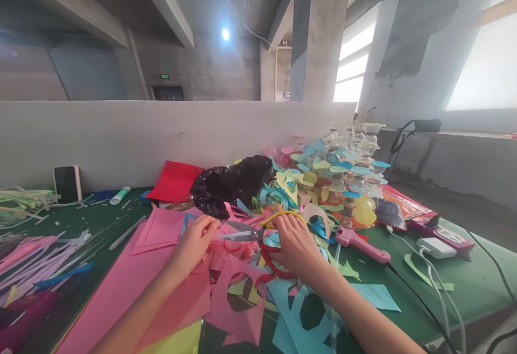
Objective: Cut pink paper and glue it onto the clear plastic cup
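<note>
My right hand (297, 241) is closed around the handles of a pair of scissors (246, 235), one loop yellow and the other red. The scissor blades are spread and point left. My left hand (197, 241) pinches a piece of pink paper (220, 231) near the blade tips; much of that piece blends into the pink scraps behind it. Below the hands lie pink offcuts (238, 316) and blue offcuts (288, 319) with rounded holes cut out. Large pink sheets (161, 289) lie under my left forearm.
A black plastic bag (232, 181) sits behind the scraps. Stacked clear cups with coloured paper discs (355, 165) rise at back right. A pink glue gun (363, 245), power strip (444, 238) and cables lie right. At left are a phone (67, 184), glue stick (120, 195) and strips (56, 251).
</note>
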